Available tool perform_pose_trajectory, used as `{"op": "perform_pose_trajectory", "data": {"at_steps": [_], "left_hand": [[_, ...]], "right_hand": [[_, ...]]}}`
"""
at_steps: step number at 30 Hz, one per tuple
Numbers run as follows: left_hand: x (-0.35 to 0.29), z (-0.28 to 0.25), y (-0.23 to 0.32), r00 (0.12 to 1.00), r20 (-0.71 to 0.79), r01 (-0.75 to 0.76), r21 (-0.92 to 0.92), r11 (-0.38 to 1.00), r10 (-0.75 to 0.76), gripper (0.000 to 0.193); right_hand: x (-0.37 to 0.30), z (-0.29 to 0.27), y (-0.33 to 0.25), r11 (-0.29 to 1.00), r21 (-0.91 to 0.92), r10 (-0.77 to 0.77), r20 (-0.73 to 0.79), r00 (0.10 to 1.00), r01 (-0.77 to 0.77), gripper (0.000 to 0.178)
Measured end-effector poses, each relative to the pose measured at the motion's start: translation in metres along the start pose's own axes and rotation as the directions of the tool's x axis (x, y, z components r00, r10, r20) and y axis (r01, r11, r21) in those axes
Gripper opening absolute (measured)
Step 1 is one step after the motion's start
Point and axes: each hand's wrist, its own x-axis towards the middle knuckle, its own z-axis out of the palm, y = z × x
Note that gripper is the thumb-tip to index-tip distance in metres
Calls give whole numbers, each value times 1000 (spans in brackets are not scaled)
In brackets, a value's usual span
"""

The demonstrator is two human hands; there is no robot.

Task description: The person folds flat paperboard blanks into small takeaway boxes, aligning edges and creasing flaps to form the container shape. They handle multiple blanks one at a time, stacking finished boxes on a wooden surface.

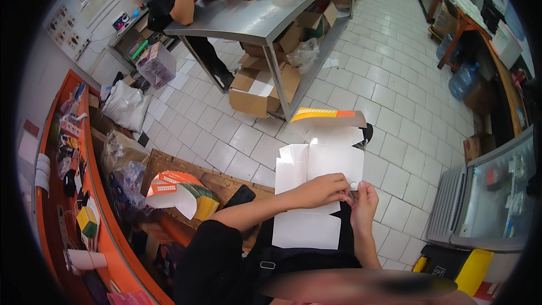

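Carton blank (337, 161), white, unfolded — on the lap (346, 231), long axis running away from the body. Right hand (364, 199): fingers pinched on its right-edge tab (354, 186). Left hand (327, 189): fingers curled alongside — grip unclear.

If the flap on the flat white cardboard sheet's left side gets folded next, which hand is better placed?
Probably the left hand: it lies over the flat white cardboard sheet, nearer the plain white left-side flap. The right hand is at the sheet's right edge, farther away.
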Motion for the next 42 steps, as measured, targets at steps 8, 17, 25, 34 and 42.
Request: {"op": "perform_pose_trajectory", "data": {"at_steps": [8, 17, 25, 34, 42], "left_hand": [[-7, 32, -39, 927, -115, 207, -641, 739, -358, 8], [-8, 39, -39, 920, -193, 176, -574, 800, -341, 20], [-10, 34, -39, 938, -208, 84, -640, 764, -278, 26], [-19, 15, -2, 957, -183, 106, -505, 857, -227, 24], [-19, 37, 28, 889, -430, 78, -192, 978, -155, 27]], "right_hand": [[2, -3, 8, 910, -314, -226, 177, 958, 273, 19], [4, -9, 7, 844, -434, -247, 205, 947, 314, 21], [-1, -9, 7, 867, -407, -227, 192, 955, 288, 15], [13, -14, -9, 932, -260, -127, 416, 901, 252, 12], [-9, 3, -20, 853, -351, -272, 333, 903, 387, 46]]}}
